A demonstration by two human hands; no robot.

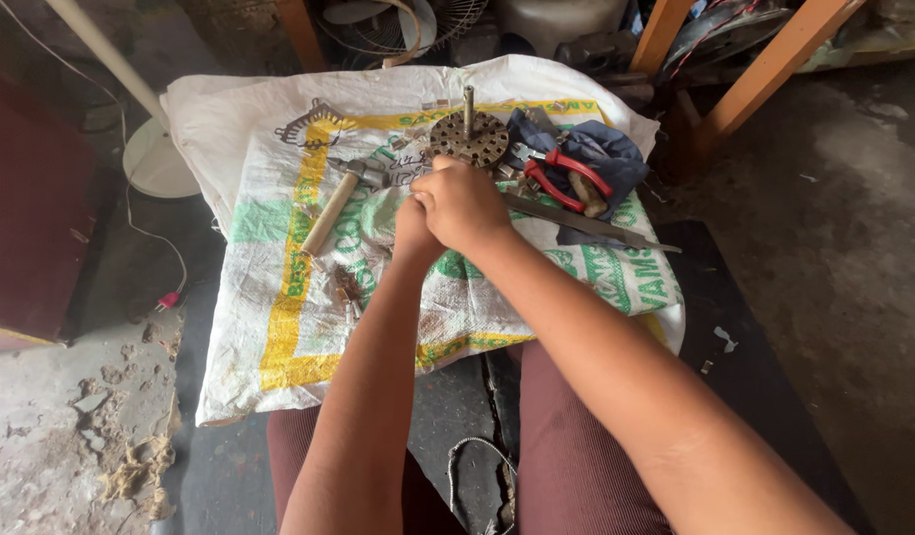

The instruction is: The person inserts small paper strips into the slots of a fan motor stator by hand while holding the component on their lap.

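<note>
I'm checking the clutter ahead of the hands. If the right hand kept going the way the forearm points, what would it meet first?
Probably the hammer, lying just up-left of the right hand on the woven sack; depth is unclear.

A woven plastic sack, white with yellow and green print, lies matt and soiled under the tools. The hammer pairs a pale, smooth wooden handle with a dull grey metal head. The perforated rotor disc is rusty, rough metal; the pliers wear glossy red plastic grips. A dark blue cloth sits crumpled, the flat file matt steel.
</note>
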